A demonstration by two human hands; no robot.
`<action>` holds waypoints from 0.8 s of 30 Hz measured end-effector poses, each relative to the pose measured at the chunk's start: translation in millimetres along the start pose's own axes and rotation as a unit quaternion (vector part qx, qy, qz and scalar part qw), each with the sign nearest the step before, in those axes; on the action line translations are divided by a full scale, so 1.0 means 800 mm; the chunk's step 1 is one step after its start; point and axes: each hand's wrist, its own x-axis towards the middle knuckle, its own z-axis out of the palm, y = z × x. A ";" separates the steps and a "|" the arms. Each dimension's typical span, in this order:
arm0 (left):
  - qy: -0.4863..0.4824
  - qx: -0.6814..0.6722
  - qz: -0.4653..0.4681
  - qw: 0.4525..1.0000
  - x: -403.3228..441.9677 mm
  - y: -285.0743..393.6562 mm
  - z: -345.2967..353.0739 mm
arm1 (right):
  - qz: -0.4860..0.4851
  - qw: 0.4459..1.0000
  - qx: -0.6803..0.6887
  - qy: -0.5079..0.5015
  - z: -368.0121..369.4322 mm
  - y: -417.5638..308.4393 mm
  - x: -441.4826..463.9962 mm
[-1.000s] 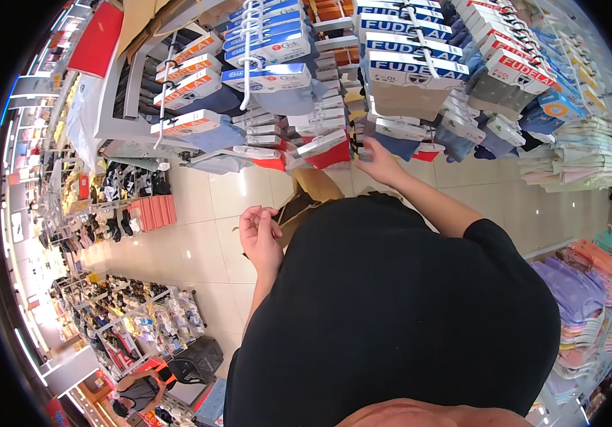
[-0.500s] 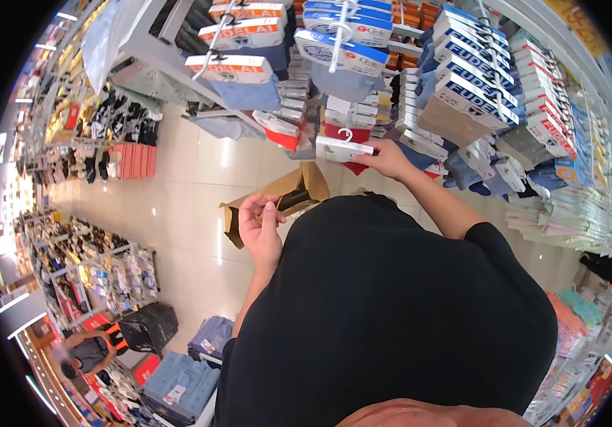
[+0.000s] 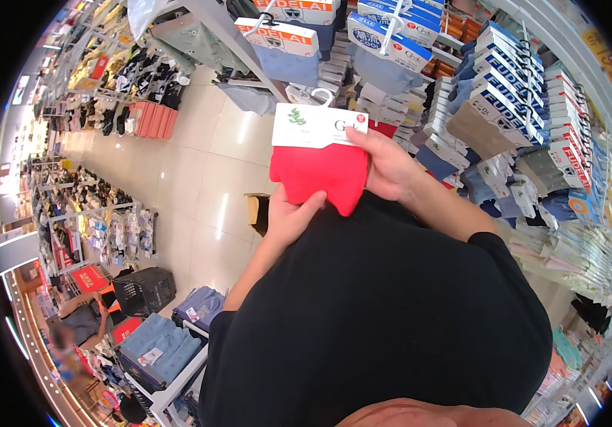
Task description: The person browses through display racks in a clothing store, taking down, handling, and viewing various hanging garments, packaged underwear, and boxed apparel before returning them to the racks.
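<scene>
In front of my chest I hold a pack of red underwear (image 3: 318, 171), folded under a white header card (image 3: 306, 127) with a white plastic hook on top. My right hand (image 3: 389, 165) grips the right side, its thumb over the card's lower right corner. The lower left part of the red cloth is between the thumb and fingers of my left hand (image 3: 292, 215), whose fingers are partly hidden behind it. Behind the card, racks carry similar hanging packs, including orange-topped packs (image 3: 277, 46) and blue-topped packs (image 3: 389, 46).
More blue-and-white packs (image 3: 505, 107) hang on a hook to the right. An open cardboard box (image 3: 256, 213) stands on the tiled floor, mostly hidden by my left arm. Folded blue clothes (image 3: 160, 345) lie on a stand at lower left. A person (image 3: 89, 320) is near a black basket (image 3: 144, 290).
My right hand has brought the red pack away from the rack toward my chest. My left hand, which was raised with nothing in it, now holds the pack's lower edge. The view has shifted.
</scene>
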 end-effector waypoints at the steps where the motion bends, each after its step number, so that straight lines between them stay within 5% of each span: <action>1: 0.045 0.004 -0.009 0.999 -0.001 0.012 0.013 | -0.040 0.997 -0.059 -0.011 0.003 0.005 -0.006; 3: 0.037 0.029 -0.013 0.999 -0.002 0.005 0.000 | -0.132 0.963 -0.233 -0.038 -0.001 0.008 -0.017; 4: 0.059 0.011 -0.002 0.998 0.001 -0.005 -0.002 | -0.165 0.916 -0.341 -0.132 -0.007 -0.001 -0.027; 6: 0.064 -0.049 0.016 0.997 -0.002 -0.012 -0.004 | -0.247 0.843 -0.380 -0.291 -0.005 -0.008 -0.032; 8: 0.030 -0.059 0.064 0.996 -0.007 -0.006 0.000 | -0.233 0.824 -0.397 -0.331 0.002 -0.011 -0.043; 10: 0.054 -0.016 0.010 0.998 -0.009 -0.003 0.005 | -0.232 0.837 -0.375 -0.325 -0.014 -0.005 -0.042; 13: 0.064 0.129 -0.029 0.989 -0.005 0.002 0.007 | -0.211 0.878 -0.378 -0.204 -0.028 -0.008 -0.056; 16: 0.017 -0.009 0.005 1.000 -0.003 -0.013 0.012 | -0.245 0.867 -0.433 -0.020 -0.066 -0.010 -0.071; 20: 0.015 -0.019 0.019 1.000 0.000 -0.012 0.006 | -0.297 0.905 -0.278 0.126 -0.122 -0.021 -0.075; 24: 0.041 -0.028 0.002 0.999 0.004 -0.007 0.005 | -0.231 0.819 -0.479 0.215 -0.204 -0.023 -0.061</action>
